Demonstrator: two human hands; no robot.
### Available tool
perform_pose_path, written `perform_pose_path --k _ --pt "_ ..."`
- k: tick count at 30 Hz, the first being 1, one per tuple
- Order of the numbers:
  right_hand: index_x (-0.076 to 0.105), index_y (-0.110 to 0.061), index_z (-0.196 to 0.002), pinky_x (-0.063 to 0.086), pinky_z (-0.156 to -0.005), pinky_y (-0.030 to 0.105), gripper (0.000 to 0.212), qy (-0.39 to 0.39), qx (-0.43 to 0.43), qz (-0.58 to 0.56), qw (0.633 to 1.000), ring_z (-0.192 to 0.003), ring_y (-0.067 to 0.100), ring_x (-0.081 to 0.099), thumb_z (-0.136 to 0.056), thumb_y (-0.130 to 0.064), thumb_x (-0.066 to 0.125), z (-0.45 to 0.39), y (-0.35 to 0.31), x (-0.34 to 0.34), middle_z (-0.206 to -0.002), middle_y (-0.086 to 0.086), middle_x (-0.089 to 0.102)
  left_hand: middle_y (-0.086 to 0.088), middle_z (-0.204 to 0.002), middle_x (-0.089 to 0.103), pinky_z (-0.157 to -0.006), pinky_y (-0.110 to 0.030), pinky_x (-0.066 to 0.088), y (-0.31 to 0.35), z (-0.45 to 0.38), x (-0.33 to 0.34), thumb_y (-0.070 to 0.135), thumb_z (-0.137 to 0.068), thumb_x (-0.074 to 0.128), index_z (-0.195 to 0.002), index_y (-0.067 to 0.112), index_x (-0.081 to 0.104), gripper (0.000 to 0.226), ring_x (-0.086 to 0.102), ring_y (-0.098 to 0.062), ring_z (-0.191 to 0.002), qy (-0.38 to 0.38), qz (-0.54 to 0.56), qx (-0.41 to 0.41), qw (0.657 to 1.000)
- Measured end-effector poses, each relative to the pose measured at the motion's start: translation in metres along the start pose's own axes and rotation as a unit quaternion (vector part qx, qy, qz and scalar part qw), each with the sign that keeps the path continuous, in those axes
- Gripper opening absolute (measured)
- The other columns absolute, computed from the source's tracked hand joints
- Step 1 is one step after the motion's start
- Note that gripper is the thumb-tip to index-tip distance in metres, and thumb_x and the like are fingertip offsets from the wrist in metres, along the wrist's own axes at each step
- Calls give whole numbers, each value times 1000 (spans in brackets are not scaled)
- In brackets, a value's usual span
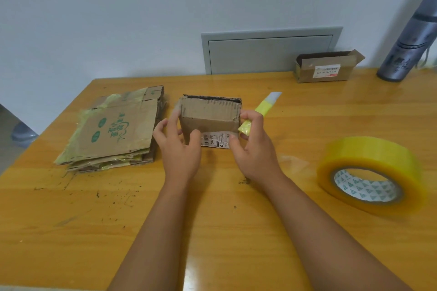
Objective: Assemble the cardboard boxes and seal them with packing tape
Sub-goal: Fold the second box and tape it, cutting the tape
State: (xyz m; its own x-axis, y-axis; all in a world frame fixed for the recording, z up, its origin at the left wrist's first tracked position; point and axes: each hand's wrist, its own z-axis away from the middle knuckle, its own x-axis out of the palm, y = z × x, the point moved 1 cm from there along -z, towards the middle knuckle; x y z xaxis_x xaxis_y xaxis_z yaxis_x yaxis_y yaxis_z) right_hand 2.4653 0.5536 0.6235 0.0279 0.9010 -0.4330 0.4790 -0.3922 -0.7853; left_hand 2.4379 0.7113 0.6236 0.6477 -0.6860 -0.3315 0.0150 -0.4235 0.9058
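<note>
Wooden table [236,231], pale wall behind. Head view: my left hand [179,149] and right hand [250,149] grip the small box [209,117] mid-table, fingers curled on its sides; right also pinches a yellow cutter [262,108]. Tape roll [371,172] to my right, flat cartons [113,130] to my left. Best square the walls, press the flap flush before taping.

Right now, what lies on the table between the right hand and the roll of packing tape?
Head view: only bare table, with a faint shiny film patch, separates the right hand from the tape roll.
</note>
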Motion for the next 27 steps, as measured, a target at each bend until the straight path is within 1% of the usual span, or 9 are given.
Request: perform_pose_path --k 3,7,10,13,15,17,19,23,27 --pt "29 -34 -122 52 -77 51 41 -6 -17 11 1000 -79 22 58 -94 -19 54 1 -1 -1 -116 -11 49 1 -137 31 -95 -28 49 3 1 -2 18 -92 64 -125 38 47 43 53 -3 -104 6 36 1 999" --pt "30 -36 -122 52 -80 52 40 -12 13 -14 1000 -89 25 63 -93 -20 53 -1 0 -2 -115 0 58 -1 -138 30 -101 -36 48 1 2 -1 22 -89 72 -108 35 50 32 53 -7 -105 13 57 3 998" --pt "29 -36 -121 52 -88 43 43 -20 17 -27 999 -94 0 61 -94 -13 54 -5 -6 -8 -141 -6 51 -5 -147 25 -105 -42 45 -2 2 4 27 -86 75 -106 42 49 36 47 -19 -119 10 70 -10 997" --pt "28 -29 -123 47 -70 32 45 -30 -11 20 999 -86 1 60 -93 -10 56 -9 -17 -18 -157 -10 32 -1 -148 29 -101 -37 48 -5 -1 8 25 -84 78 -126 45 40 60 48 -23 -125 -10 101 -9 995" --pt "31 -21 -128 47 -75 32 45 -26 -21 57 998 -108 9 56 -92 -11 56 -12 -27 -27 -160 -5 29 0 -153 30 -104 -40 46 -6 -3 13 29 -81 80 -147 42 20 90 44 -22 -132 -14 64 5 998" --pt "33 -18 -129 42 -73 31 44 -22 -26 88 996 -110 18 56 -92 -15 56 -19 -41 -41 -155 0 36 -3 -156 31 -105 -46 45 -1 -4 20 33 -81 80 -152 45 2 106 44 -25 -134 -12 10 6 1000" --pt "33 -18 -129 40 -67 34 41 -33 -15 130 991 -95 22 57 -94 -21 54 -31 -57 -61 -132 5 52 -3 -152 38 -98 -40 47 6 -2 28 32 -85 76 -153 46 -1 104 47 -25 -131 -16 -46 51 997" --pt "34 -20 -126 34 -52 29 36 -110 1 260 959 -68 11 50 -98 -33 53 -63 -79 -112 -84 -4 49 -11 -122 56 -75 -30 41 16 -3 48 31 -96 62 -151 52 -7 91 56 -25 -104 -66 -160 143 974" --pt "34 -22 -132 38 -62 30 50 -192 14 316 929 -88 20 55 -96 -49 57 -93 -71 -167 -111 3 58 -13 -124 54 -78 -35 50 22 -10 70 31 -100 55 -139 69 -13 87 57 -27 -103 -106 -190 177 960"
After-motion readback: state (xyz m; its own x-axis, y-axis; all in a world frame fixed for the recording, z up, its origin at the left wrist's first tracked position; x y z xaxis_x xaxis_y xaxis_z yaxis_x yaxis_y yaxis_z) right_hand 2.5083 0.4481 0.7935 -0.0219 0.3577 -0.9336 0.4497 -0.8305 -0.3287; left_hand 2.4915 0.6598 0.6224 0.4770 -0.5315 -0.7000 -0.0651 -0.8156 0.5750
